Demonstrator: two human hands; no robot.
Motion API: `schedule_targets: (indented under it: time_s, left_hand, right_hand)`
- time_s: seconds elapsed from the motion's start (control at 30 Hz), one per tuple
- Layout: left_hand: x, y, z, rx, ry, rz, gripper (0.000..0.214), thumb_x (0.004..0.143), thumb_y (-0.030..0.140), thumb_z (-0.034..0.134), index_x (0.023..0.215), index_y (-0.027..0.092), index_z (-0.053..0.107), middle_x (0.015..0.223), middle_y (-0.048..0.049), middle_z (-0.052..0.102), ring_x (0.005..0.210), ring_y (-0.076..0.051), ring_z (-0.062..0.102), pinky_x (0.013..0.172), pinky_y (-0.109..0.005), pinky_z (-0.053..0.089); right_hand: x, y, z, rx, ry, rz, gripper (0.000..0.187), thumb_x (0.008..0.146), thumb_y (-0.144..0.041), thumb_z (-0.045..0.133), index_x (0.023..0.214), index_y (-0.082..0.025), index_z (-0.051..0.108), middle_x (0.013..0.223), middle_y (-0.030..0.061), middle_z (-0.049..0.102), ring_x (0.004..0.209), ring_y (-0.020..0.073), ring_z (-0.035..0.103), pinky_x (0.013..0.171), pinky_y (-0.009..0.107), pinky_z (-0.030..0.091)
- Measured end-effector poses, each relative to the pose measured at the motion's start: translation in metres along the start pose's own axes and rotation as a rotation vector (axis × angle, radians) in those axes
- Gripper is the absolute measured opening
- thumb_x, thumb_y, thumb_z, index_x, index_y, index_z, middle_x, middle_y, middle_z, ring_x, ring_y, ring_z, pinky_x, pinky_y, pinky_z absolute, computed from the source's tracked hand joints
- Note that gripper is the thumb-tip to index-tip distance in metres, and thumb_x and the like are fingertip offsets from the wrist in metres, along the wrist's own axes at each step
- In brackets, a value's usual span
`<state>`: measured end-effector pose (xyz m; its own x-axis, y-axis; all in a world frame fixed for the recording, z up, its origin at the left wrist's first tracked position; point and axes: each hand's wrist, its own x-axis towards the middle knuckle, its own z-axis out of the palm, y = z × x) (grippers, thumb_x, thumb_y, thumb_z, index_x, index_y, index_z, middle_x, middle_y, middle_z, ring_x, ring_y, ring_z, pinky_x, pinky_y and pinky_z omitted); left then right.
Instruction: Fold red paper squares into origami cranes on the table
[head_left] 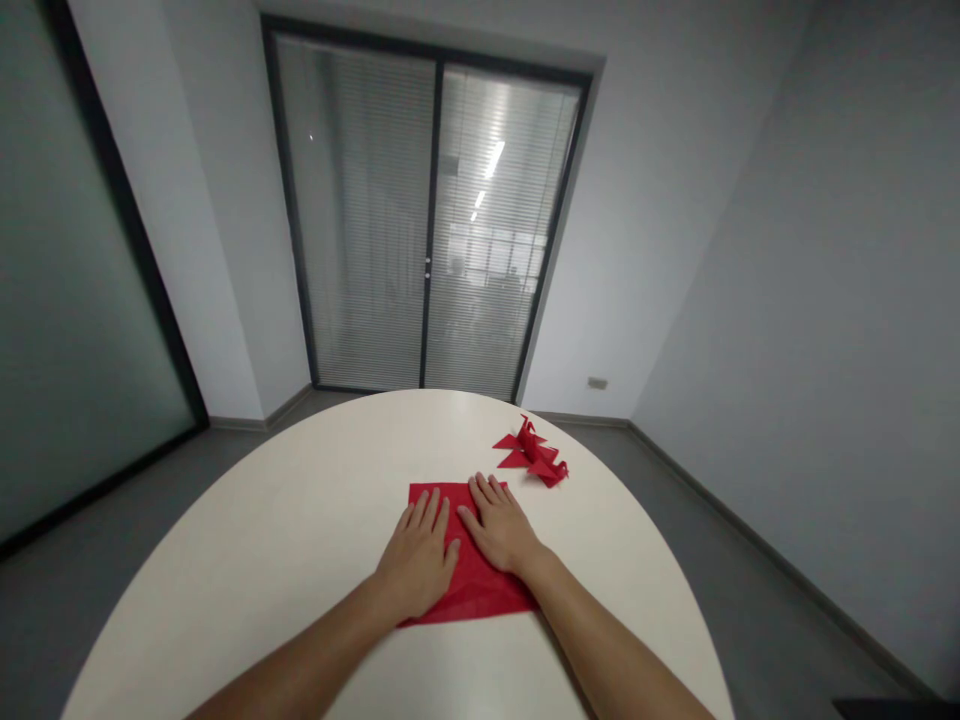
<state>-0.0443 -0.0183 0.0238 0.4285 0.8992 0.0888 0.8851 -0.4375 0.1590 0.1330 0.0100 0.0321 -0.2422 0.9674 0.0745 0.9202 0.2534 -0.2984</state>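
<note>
A sheet of red paper point(480, 592) lies on the table in front of me, its far edge roughly straight and its near part slightly creased. On its left side rests my left hand point(420, 558), palm down with the fingers stretched out. My right hand point(501, 527) lies flat on the right side, fingers extended toward the far edge. Both hands touch the paper and hide parts of it. Just beyond my right hand sit several red origami cranes point(534, 455), close together with pointed wings.
The round white table point(300, 520) has a curved edge on the far side and at both sides. Behind it stand glass doors with blinds point(360, 220). A white wall point(645, 220) with a socket point(598, 383) is at the right.
</note>
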Motion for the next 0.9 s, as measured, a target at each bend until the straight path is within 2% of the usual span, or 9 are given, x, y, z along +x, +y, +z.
schedule_targets:
  time_s: [0.07,0.17,0.23,0.3,0.47,0.53,0.6,0.7,0.9]
  left_hand:
    - [0.000,0.001,-0.001,0.005,0.005,-0.007,0.062,0.101,0.038,0.032,0.152,0.004,0.042,0.162,-0.0193,0.031,0.152,-0.034,0.027,0.124,-0.053,0.026]
    - [0.000,0.002,0.001,0.015,0.020,-0.015,0.062,0.101,0.036,0.032,0.152,0.004,0.042,0.161,-0.0187,0.033,0.152,-0.034,0.028,0.124,-0.052,0.027]
    - [0.000,0.001,0.003,0.034,0.031,-0.024,0.060,0.101,0.033,0.031,0.152,0.004,0.042,0.161,-0.0188,0.034,0.151,-0.034,0.028,0.124,-0.051,0.026]
    - [0.001,0.000,0.004,0.051,0.036,-0.031,0.058,0.101,0.028,0.029,0.152,0.005,0.042,0.161,-0.0187,0.034,0.151,-0.033,0.030,0.123,-0.051,0.027]
    - [0.003,-0.001,0.003,0.063,0.067,-0.098,0.057,0.098,0.022,0.032,0.150,0.001,0.044,0.159,-0.0223,0.036,0.150,-0.034,0.032,0.122,-0.054,0.027]
    - [0.004,0.001,0.004,0.027,0.110,-0.053,0.057,0.094,0.017,0.036,0.149,0.003,0.046,0.159,-0.0205,0.038,0.151,-0.031,0.032,0.124,-0.052,0.025]
    - [0.004,0.003,0.007,-0.050,0.135,0.062,0.060,0.091,0.012,0.037,0.151,0.009,0.045,0.161,-0.0148,0.037,0.151,-0.026,0.031,0.126,-0.047,0.023]
    - [0.006,0.003,0.014,-0.142,0.080,0.093,0.058,0.098,0.018,0.030,0.154,0.011,0.039,0.161,-0.0146,0.037,0.150,-0.023,0.034,0.123,-0.046,0.029]
    - [0.007,-0.010,0.017,-0.042,0.063,-0.013,0.059,0.102,0.038,0.032,0.153,0.010,0.041,0.162,-0.0172,0.034,0.152,-0.032,0.028,0.123,-0.050,0.025]
  right_hand:
    - [-0.003,-0.003,-0.003,-0.034,0.061,0.025,0.068,0.103,-0.047,0.040,0.154,-0.003,0.039,0.162,0.0199,0.031,0.153,0.0335,0.025,0.125,0.049,0.019]
    - [-0.013,-0.011,-0.006,-0.040,0.118,-0.044,0.062,0.103,-0.041,0.039,0.153,-0.005,0.042,0.162,0.0168,0.033,0.153,0.0317,0.026,0.126,0.047,0.020]
    - [-0.022,-0.015,-0.006,0.018,0.084,-0.098,0.064,0.104,-0.044,0.035,0.155,-0.006,0.038,0.162,0.0155,0.034,0.152,0.0291,0.027,0.125,0.044,0.023]
    - [-0.031,-0.017,-0.004,0.046,0.012,-0.115,0.064,0.105,-0.047,0.032,0.156,-0.008,0.038,0.162,0.0142,0.035,0.153,0.0297,0.027,0.125,0.047,0.022]
    - [-0.038,-0.015,-0.001,0.042,-0.019,-0.118,0.071,0.101,-0.051,0.042,0.156,-0.007,0.036,0.163,0.0148,0.031,0.153,0.0319,0.024,0.126,0.049,0.020]
    - [-0.037,-0.014,-0.001,0.044,-0.014,-0.116,0.069,0.100,-0.048,0.043,0.157,-0.008,0.036,0.163,0.0145,0.030,0.153,0.0317,0.023,0.126,0.049,0.020]
    - [-0.036,-0.014,-0.001,0.044,-0.018,-0.115,0.066,0.101,-0.043,0.042,0.157,-0.010,0.035,0.164,0.0134,0.030,0.154,0.0314,0.023,0.126,0.049,0.020]
    - [-0.035,-0.011,-0.002,0.040,-0.041,-0.126,0.061,0.102,-0.037,0.037,0.157,-0.010,0.035,0.164,0.0122,0.029,0.154,0.0302,0.022,0.126,0.049,0.020]
    - [-0.030,0.006,0.002,0.008,-0.057,-0.069,0.066,0.104,-0.042,0.033,0.158,-0.003,0.029,0.165,0.0171,0.024,0.155,0.0297,0.016,0.127,0.046,0.017]
